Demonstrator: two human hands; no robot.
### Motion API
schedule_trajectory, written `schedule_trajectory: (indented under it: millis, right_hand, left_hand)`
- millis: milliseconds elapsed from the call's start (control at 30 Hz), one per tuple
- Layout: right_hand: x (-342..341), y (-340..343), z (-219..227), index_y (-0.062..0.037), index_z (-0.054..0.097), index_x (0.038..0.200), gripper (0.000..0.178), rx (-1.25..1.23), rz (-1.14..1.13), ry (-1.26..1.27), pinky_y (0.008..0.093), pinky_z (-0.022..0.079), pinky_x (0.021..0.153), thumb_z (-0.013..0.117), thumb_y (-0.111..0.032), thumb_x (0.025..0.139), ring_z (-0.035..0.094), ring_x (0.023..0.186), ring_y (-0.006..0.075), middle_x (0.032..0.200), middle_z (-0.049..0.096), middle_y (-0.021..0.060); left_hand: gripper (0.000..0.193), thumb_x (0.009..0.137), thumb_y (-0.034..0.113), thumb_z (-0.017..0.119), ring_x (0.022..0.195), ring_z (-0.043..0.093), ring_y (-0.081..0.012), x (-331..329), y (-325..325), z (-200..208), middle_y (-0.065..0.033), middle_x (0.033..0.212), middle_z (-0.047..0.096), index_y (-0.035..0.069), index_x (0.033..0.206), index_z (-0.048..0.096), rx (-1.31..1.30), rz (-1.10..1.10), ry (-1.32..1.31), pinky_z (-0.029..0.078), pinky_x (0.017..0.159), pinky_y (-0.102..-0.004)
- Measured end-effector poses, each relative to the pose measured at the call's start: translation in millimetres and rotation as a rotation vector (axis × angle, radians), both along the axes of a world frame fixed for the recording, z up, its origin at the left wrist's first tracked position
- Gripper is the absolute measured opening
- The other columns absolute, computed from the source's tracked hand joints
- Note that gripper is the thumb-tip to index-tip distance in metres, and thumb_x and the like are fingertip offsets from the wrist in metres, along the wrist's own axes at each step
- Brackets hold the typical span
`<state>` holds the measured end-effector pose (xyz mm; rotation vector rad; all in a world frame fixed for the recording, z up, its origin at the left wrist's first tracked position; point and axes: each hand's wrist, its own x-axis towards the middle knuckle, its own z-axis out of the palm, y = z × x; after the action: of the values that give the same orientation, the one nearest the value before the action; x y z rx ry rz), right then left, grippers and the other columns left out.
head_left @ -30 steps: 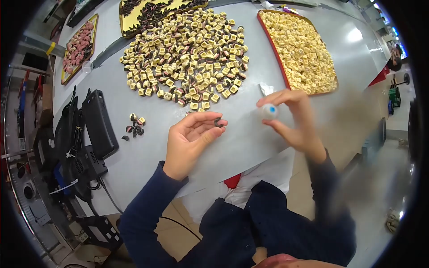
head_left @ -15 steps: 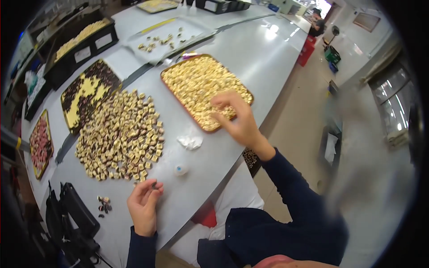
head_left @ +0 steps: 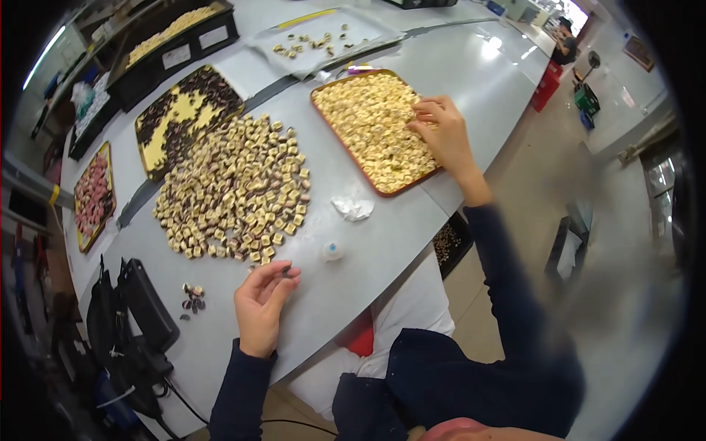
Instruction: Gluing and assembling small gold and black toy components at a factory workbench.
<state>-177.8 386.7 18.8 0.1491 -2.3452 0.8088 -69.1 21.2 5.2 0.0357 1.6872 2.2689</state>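
My left hand (head_left: 259,312) is closed, pinching a small dark piece (head_left: 286,271) between thumb and fingers just above the grey table, near the front of a large heap. That heap (head_left: 232,191) is of small cube-shaped pieces, cream-coloured with dark brown sides. Over the right side of a reddish-rimmed tray (head_left: 384,192), my right hand (head_left: 448,140) has its thumb and fingertips drawn together. Small pale yellow pieces (head_left: 364,121) fill this tray. Whatever is between the right fingertips is too small to make out.
A crumpled white tissue (head_left: 353,209) and a small whitish bottle (head_left: 332,252) lie between heap and tray. Behind stand a tray of dark pieces (head_left: 158,151), a white-lined tray (head_left: 301,62) and a black bin (head_left: 176,55). Black device (head_left: 151,305) at left; dark crate (head_left: 456,242) below the table edge.
The whole view has shifted, so the table appears farther right and up. My right hand has moved farther away over the tray, its fingers closer together. My left hand still holds the dark piece.
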Motion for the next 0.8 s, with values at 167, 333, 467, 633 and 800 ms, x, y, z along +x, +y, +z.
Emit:
schedule_trajectory:
  millis: [167,333,467,633,800]
  right_hand:
    - [-4,0,-8,0.0015,0.062,0.088,0.018,0.034,-0.019,0.023,0.0275,0.052,0.065,0.071,-0.004,0.073,0.063,0.075,0.0200,0.094,0.057,0.0109]
    - [10,-4,11,0.0014,0.062,0.087,0.015,0.053,-0.048,0.110,0.0275,0.052,0.064,0.069,-0.003,0.074,0.062,0.074,0.0185,0.091,0.058,0.0101]
    - [44,-36,27,0.0024,0.061,0.087,0.015,-0.127,-0.013,0.166,0.0244,0.048,0.064,0.068,-0.001,0.075,0.059,0.071,0.0158,0.087,0.058,0.0096]
    - [121,-128,17,0.0014,0.060,0.086,0.020,-0.432,0.378,0.164,0.0264,0.045,0.065,0.067,0.011,0.070,0.055,0.072,0.0170,0.083,0.059,0.0110]
    - [147,-179,-15,0.0020,0.060,0.089,0.024,-0.674,0.541,-0.119,0.0256,0.045,0.066,0.068,0.013,0.068,0.055,0.073,0.0168,0.082,0.060,0.0110]
  left_hand:
    - [0.025,0.085,0.002,0.058,0.090,0.058,-0.0152,1,-3,-1,-0.0113,0.099,0.060,-0.006,0.108,0.054,-0.008,-0.015,-0.001,0.047,0.082,-0.0265]
    - [0.028,0.086,0.008,0.061,0.085,0.057,-0.0131,4,0,-1,-0.0103,0.098,0.061,-0.003,0.110,0.054,-0.027,-0.016,0.028,0.046,0.081,-0.0254]
    - [0.026,0.086,0.008,0.061,0.085,0.058,-0.0138,7,-1,-1,-0.0102,0.097,0.061,-0.003,0.109,0.055,-0.046,-0.013,0.051,0.047,0.080,-0.0272]
    - [0.021,0.084,-0.003,0.057,0.092,0.061,-0.0185,11,-4,2,-0.0118,0.098,0.061,-0.006,0.105,0.056,-0.046,-0.041,0.043,0.049,0.082,-0.0289]
    - [0.021,0.084,-0.004,0.056,0.092,0.061,-0.0177,9,5,6,-0.0102,0.099,0.062,-0.004,0.104,0.057,-0.067,-0.125,0.156,0.049,0.079,-0.0279]
